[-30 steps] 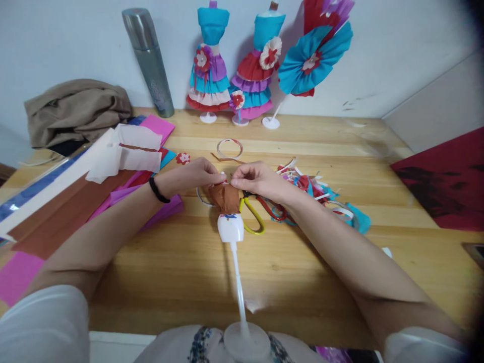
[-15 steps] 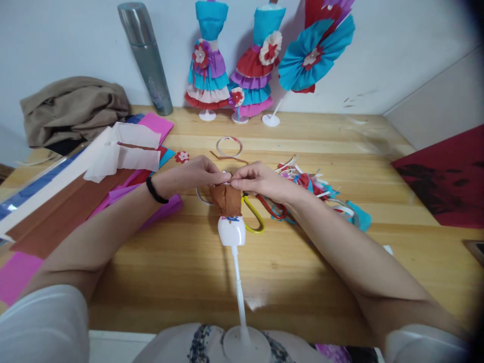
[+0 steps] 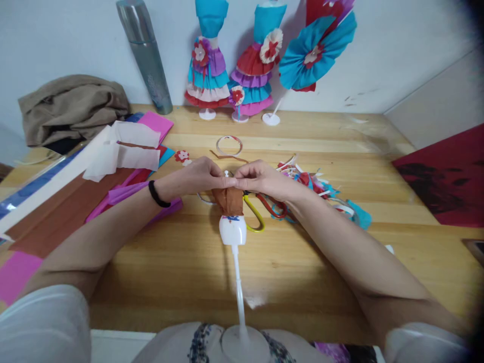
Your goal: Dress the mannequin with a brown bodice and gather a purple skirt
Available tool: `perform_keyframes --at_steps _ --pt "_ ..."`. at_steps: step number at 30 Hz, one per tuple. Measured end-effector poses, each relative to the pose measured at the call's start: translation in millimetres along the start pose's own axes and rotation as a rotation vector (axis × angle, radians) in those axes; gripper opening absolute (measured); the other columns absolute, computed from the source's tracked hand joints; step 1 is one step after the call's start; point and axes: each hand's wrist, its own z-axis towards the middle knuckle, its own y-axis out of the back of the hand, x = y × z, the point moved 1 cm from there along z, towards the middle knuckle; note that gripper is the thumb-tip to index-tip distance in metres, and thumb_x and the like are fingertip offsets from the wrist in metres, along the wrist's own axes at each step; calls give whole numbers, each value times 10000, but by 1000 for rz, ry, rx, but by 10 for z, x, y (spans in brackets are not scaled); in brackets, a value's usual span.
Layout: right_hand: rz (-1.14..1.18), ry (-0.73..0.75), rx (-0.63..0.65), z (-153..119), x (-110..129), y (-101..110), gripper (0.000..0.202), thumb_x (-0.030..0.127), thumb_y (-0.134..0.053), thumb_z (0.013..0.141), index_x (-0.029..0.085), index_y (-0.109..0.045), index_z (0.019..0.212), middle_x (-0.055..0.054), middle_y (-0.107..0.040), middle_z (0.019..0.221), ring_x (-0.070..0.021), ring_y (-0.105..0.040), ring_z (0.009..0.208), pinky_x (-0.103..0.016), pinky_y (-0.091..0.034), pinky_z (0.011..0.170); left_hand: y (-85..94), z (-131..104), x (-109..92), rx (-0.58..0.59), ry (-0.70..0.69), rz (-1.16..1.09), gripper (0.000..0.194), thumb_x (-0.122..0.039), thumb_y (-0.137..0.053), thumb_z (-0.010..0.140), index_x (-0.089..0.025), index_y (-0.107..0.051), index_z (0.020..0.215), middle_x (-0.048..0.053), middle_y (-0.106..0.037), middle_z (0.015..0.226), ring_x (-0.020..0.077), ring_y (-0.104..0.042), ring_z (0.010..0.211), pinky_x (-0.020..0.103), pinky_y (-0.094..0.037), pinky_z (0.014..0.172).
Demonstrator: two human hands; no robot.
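A small white dress-form mannequin (image 3: 233, 233) on a thin stand leans away from me, its round base at my lap. Brown crepe paper (image 3: 230, 202) wraps its upper body. My left hand (image 3: 207, 174) pinches the top edge of this paper from the left, and my right hand (image 3: 254, 177) pinches the same edge from the right. Their fingertips nearly meet just below the white neck knob. Scissors with one yellow and one red handle (image 3: 257, 217) lie on the table by the mannequin, blades hidden behind the paper and my right hand.
Coloured paper sheets (image 3: 68, 212) lie on the left, and paper scraps (image 3: 310, 184) on the right. A roll of tape (image 3: 229, 146) rests beyond my hands. Along the wall stand a flask (image 3: 149, 65), two dressed mannequins (image 3: 207, 75) and a blue paper fan piece (image 3: 295, 55). Brown cloth (image 3: 75, 108) sits back left.
My fingertips have come down slightly onto the paper's top edge, so the white neck knob now shows above them. Both hands stay on the brown paper.
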Motion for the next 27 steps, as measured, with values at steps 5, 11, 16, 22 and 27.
perform_keyframes --at_steps 5,11,16,22,27 --pt "1 -1 14 -1 12 -6 418 530 -699 711 144 -564 625 70 -376 540 -66 -294 533 -250 -208 514 -41 46 30 58 63 -34 398 -478 -687 737 -136 -565 573 -54 -342 515 70 -294 498 251 -153 488" --pt "72 -40 37 -29 6 3 431 543 -698 754 162 -540 630 69 -385 510 -58 -290 465 -247 -178 457 -49 103 142 92 35 -184 286 -385 -731 679 -113 -643 663 -40 -490 544 72 -398 510 219 -238 498" --pt "263 -46 62 -14 -52 79 322 420 -670 790 157 -560 640 40 -455 501 -58 -327 421 -248 -188 431 -15 127 173 106 44 -381 270 -316 -807 623 -113 -634 662 -29 -561 578 81 -478 545 207 -321 516" --pt "324 49 200 5 -104 157 227 206 -730 666 133 -632 857 36 -565 651 -67 -441 527 -203 -307 475 -3 180 236 196 8 -669 382 -264 -918 511 -114 -630 713 -39 -617 618 69 -533 558 184 -398 535" --pt "284 82 223 11 -118 172 229 230 -763 674 138 -593 797 17 -589 706 -88 -505 626 -212 -384 568 -45 199 290 220 20 -800 433 -315 -944 496 -105 -644 726 -20 -655 653 75 -580 568 175 -446 537"
